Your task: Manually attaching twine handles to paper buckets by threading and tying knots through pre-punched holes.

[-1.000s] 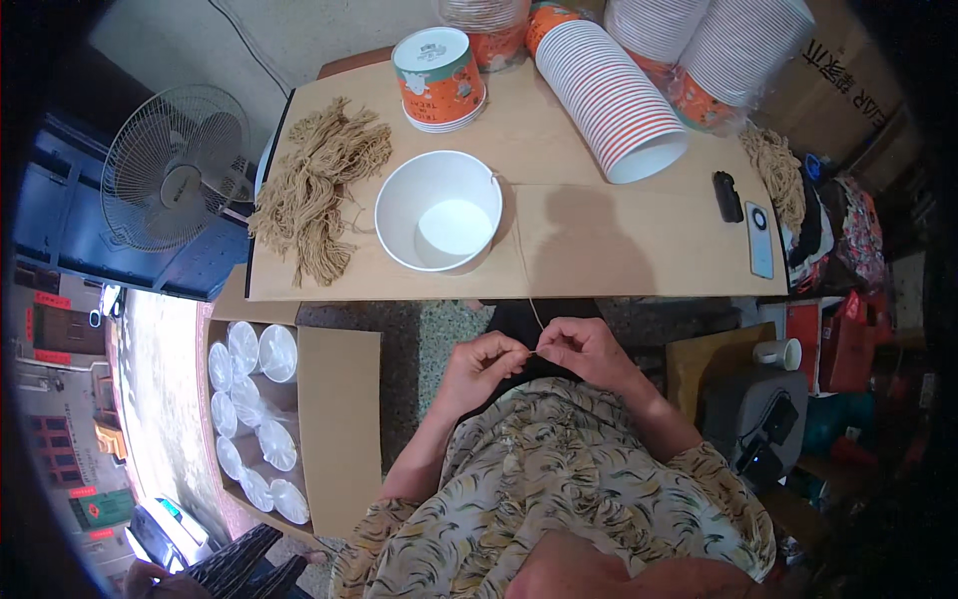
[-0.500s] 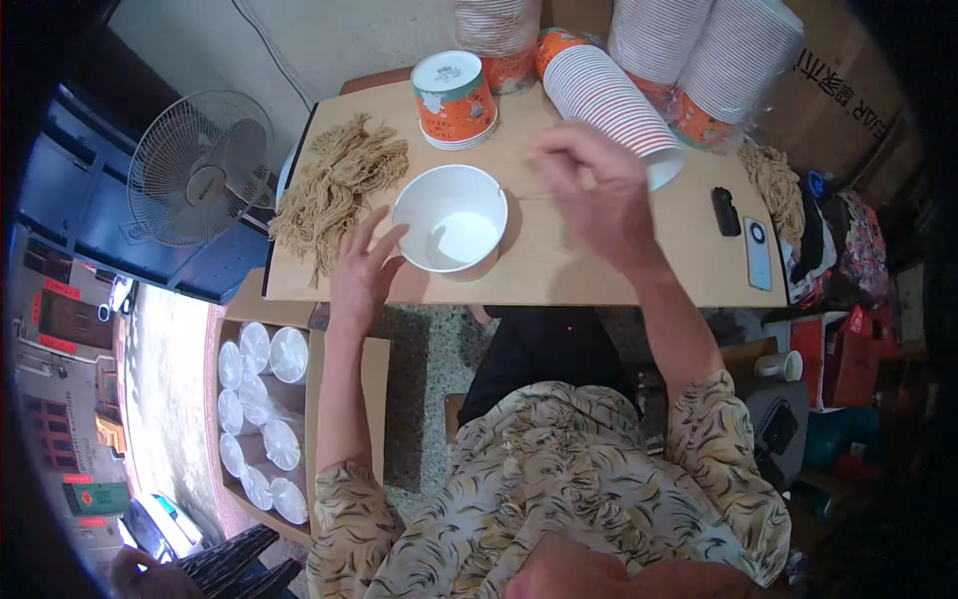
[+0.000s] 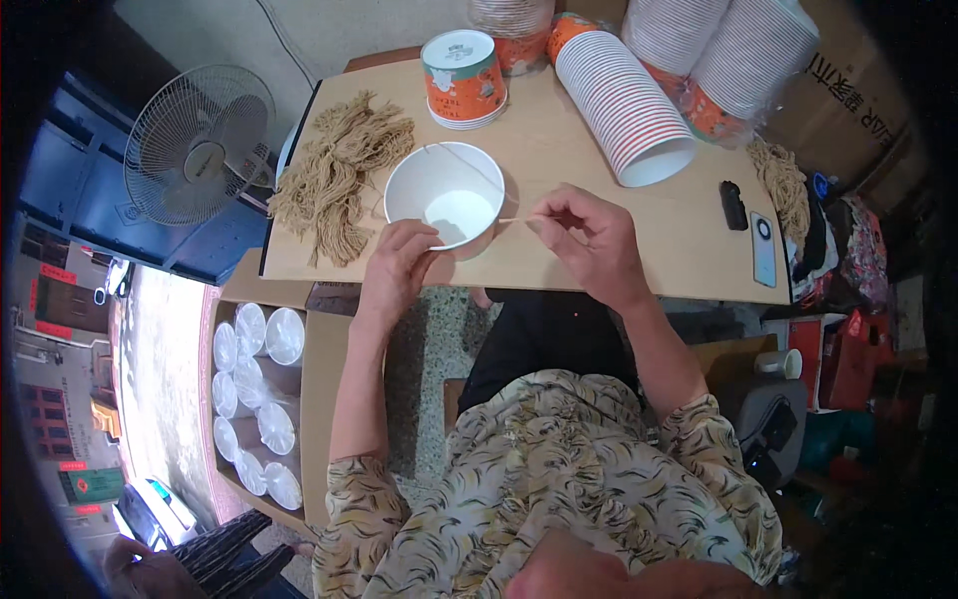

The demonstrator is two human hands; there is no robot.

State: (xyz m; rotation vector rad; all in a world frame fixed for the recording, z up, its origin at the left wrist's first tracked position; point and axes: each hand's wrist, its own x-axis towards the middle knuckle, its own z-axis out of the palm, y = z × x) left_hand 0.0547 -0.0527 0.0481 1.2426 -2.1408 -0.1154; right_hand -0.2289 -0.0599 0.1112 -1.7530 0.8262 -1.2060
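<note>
A white paper bucket (image 3: 459, 210), its mouth facing up, is on the table in front of me. My left hand (image 3: 399, 262) grips its near left rim, fingers over the edge. To the right of the bucket, my right hand (image 3: 591, 245) pinches a thin tan cord (image 3: 513, 220) that stretches to the bucket's side. A stretch of cord also runs across the bucket's far inner wall. Left of the bucket lies a loose heap of tan cords (image 3: 344, 170). Behind it an orange printed bucket (image 3: 464, 90) stands upside down.
A nested stack of paper buckets (image 3: 621, 105) lies on its side at the back right, near wrapped upright stacks (image 3: 748, 65). A phone (image 3: 763, 255) and a small black object (image 3: 733, 205) lie at right. A carton (image 3: 311, 419) of plastic-wrapped round items and a fan (image 3: 200, 145) are at left.
My left hand has moved onto the bucket's near rim and taken hold. My right hand has come down and now pulls the cord out to the right side. The view has shifted slightly.
</note>
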